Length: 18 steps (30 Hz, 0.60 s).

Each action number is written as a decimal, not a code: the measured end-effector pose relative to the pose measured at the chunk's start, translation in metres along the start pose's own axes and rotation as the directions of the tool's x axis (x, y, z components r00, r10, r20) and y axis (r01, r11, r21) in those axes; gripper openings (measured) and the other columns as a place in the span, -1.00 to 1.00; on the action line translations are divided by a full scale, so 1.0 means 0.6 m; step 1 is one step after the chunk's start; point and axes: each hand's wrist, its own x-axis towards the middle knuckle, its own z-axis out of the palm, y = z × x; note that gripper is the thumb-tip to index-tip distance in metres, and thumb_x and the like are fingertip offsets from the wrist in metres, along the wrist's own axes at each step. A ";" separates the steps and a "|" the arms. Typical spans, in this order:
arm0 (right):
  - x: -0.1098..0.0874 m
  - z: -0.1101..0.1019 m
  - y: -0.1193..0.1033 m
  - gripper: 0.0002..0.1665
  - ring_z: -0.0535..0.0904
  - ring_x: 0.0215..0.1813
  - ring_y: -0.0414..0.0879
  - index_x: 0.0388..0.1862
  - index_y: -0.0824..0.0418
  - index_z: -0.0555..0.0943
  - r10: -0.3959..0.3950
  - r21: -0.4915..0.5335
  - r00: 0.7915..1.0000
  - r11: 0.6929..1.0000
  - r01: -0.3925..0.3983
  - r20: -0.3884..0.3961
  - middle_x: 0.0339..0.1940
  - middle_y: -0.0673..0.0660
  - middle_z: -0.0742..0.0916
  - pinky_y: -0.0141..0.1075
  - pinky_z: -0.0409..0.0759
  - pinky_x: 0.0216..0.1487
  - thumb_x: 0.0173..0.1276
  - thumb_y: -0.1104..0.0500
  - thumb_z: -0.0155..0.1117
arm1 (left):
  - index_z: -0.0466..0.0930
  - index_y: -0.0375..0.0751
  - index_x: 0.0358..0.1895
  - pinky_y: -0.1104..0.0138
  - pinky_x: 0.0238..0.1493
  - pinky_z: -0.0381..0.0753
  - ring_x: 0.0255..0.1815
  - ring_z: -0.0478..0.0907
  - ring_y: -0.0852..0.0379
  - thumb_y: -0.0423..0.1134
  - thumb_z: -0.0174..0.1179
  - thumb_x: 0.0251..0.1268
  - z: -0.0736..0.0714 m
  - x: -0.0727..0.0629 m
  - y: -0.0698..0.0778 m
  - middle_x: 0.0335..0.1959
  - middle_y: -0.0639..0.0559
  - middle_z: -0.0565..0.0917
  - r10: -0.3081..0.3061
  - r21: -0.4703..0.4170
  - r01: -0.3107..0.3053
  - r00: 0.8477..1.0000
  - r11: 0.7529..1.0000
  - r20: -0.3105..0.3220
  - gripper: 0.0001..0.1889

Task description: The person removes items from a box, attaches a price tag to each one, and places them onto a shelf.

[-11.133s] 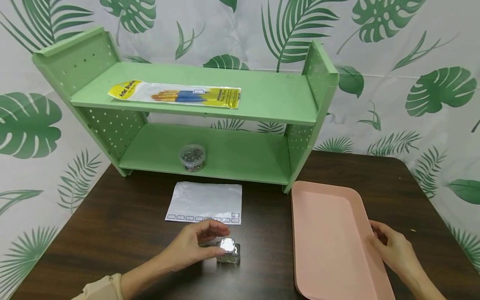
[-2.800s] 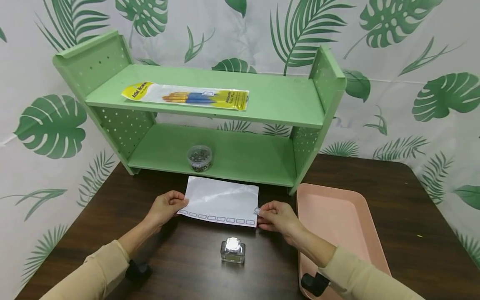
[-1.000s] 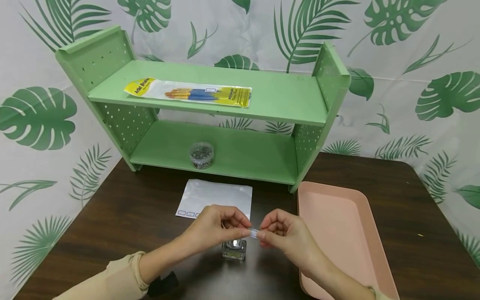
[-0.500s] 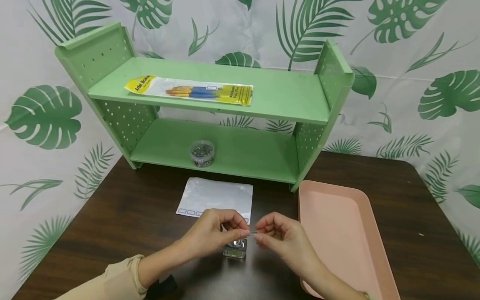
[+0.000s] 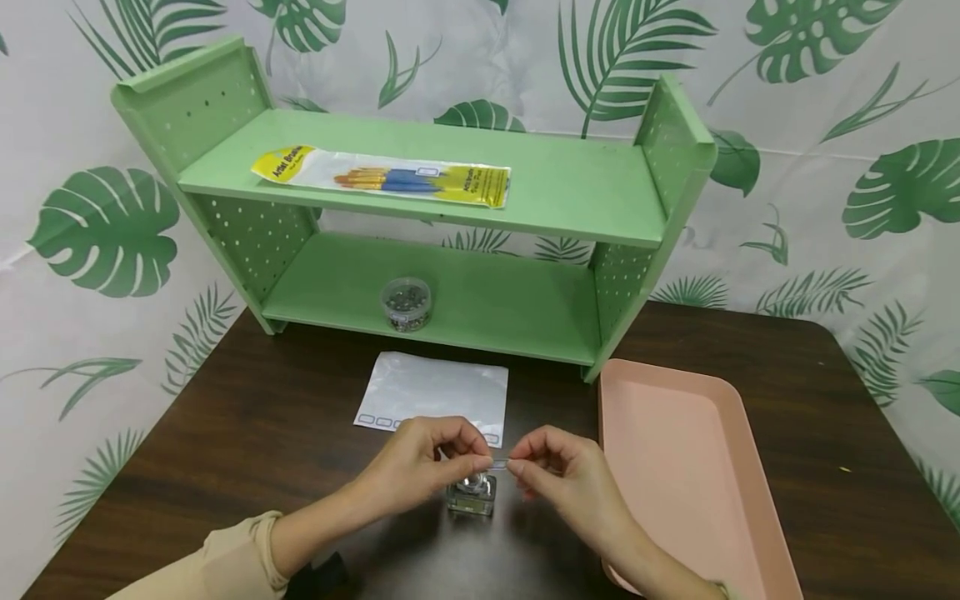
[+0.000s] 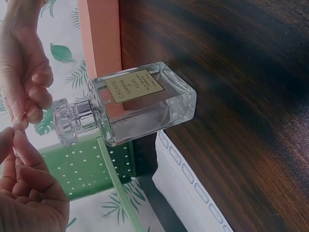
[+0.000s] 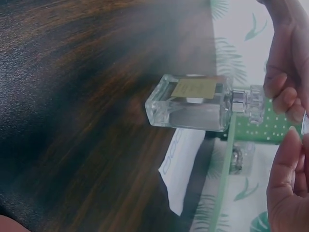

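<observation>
A small blue-bordered label sticker (image 5: 499, 464) is stretched between my two hands, its ends pinched by the fingertips. My left hand (image 5: 427, 462) grips its left end and my right hand (image 5: 566, 479) its right end. Just under the hands a glass perfume bottle (image 5: 471, 497) stands upright on the table; the left fingers partly cover its clear cap in the head view. The left wrist view shows the bottle's gold label (image 6: 135, 86) and faceted cap (image 6: 66, 122). Behind the hands lies a white sheet of labels (image 5: 442, 383), its printed row partly hidden by my left hand.
A green two-tier shelf (image 5: 555, 192) stands at the back. It bears a pack of artist brushes (image 5: 401, 181) above and a round clear tub of small metal pieces (image 5: 407, 304) below. To the right lies a pink tray (image 5: 675, 467) on the dark wooden table (image 5: 247, 433).
Earlier my left hand was at the bottle and my right at the tray. Then both held the sheet, the right pinching a label. Now the label is off the sheet, held over the bottle.
</observation>
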 end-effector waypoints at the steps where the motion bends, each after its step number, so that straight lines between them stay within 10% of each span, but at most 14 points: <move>1: 0.000 0.000 0.001 -0.88 0.58 -0.52 -0.26 -0.35 0.39 0.58 -0.001 -0.004 1.000 1.000 0.001 -0.001 -0.49 0.22 0.67 -0.28 0.63 -0.50 0.20 0.33 0.32 | 0.63 -0.18 -0.36 0.47 -0.53 0.45 -0.56 0.42 0.37 -0.23 0.25 0.22 0.000 -0.001 0.000 -0.55 -0.07 0.62 0.002 -0.003 -0.002 1.000 1.000 0.000 -0.90; 8: -0.004 0.004 0.001 -0.93 0.51 -0.53 -0.29 -0.39 0.28 0.60 0.032 -0.048 0.999 0.998 -0.033 -0.016 -0.53 0.07 0.64 -0.36 0.56 -0.51 0.20 0.29 0.32 | 0.64 -0.16 -0.36 0.48 -0.53 0.44 -0.55 0.42 0.37 -0.21 0.25 0.21 -0.001 -0.004 0.000 -0.55 0.01 0.62 -0.015 0.012 0.015 1.000 1.000 0.001 -0.90; 18: -0.024 0.029 0.011 -0.80 0.46 -0.30 -0.25 -0.49 0.02 0.59 -0.123 -0.201 0.988 0.974 0.102 -0.093 -0.39 -0.06 0.55 -0.42 0.49 -0.41 0.08 0.31 0.41 | 0.66 -0.01 -0.43 0.48 -0.49 0.38 -0.43 0.39 0.34 -0.18 0.33 0.13 -0.003 -0.025 -0.010 -0.38 0.16 0.60 0.055 0.154 -0.049 0.998 0.987 -0.038 -0.94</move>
